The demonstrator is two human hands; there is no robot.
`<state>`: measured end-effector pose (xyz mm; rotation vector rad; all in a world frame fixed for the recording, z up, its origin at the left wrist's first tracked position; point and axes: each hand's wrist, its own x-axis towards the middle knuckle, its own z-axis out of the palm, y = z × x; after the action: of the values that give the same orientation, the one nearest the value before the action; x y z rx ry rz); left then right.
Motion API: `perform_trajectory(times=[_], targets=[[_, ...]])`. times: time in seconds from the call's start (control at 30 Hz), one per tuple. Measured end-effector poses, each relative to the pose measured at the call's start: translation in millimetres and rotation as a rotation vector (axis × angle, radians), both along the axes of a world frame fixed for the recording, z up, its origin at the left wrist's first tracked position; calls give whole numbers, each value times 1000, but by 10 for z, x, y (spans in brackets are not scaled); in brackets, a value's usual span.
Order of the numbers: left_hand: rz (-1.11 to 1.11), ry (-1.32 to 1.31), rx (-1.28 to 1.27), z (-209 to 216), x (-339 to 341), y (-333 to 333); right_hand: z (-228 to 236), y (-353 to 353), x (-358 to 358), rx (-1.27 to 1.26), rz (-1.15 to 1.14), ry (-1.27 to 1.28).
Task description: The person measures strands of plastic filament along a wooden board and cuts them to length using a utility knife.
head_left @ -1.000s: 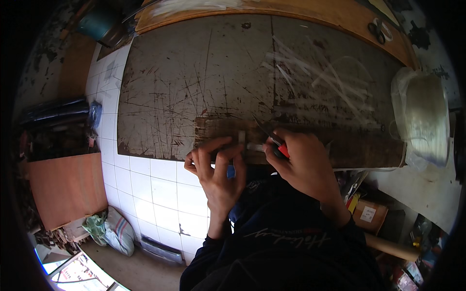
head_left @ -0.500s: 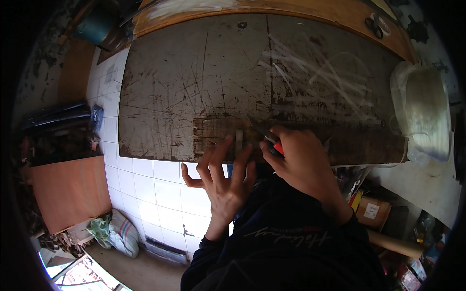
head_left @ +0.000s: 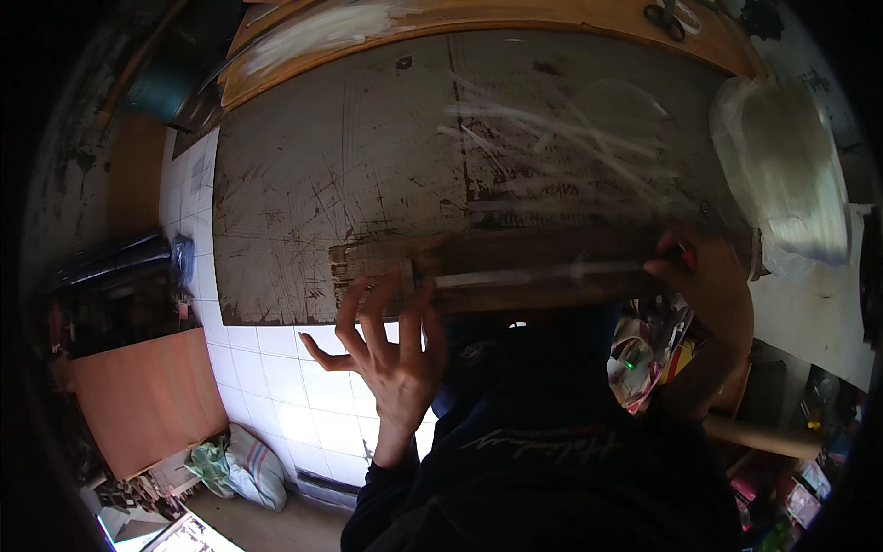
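My left hand (head_left: 391, 354) has its fingers spread, with the fingertips resting on the left end of a dark wooden board (head_left: 524, 247) at the bench's near edge. A small upright metal piece (head_left: 407, 269) stands by those fingertips. From there a translucent plastic strip (head_left: 515, 277) runs rightward along the board. At its right end is my right hand (head_left: 713, 271), closed around a red-handled knife (head_left: 688, 258); its blade does not show now. Thumb and finger meet at the strip's end, but blur hides whether they pinch it.
Loose clear strips (head_left: 570, 129) lie across the scratched grey bench top (head_left: 313, 166). A bagged roll of clear plastic (head_left: 782, 170) sits at the right edge. Black-handled scissors (head_left: 664, 20) and more strips (head_left: 322, 35) rest on the wooden ledge behind.
My right hand has moved right along the board with the knife, away from my left hand. A long strip now shows between them. The view has shifted slightly.
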<state>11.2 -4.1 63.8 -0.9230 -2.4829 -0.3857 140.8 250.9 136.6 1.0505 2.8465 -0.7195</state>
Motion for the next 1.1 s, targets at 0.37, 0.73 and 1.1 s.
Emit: perform_trajectory(times=[0.37,0.73,1.1], targets=[[55,79,-51,21,-19,54,39,778,669,-133,-203,35],[15,93,-44,4,-31,73,-167,981,838,-227,-221,72],[-480,-129,46,152,269,884,-204,1034,872,-244,-212,-48]])
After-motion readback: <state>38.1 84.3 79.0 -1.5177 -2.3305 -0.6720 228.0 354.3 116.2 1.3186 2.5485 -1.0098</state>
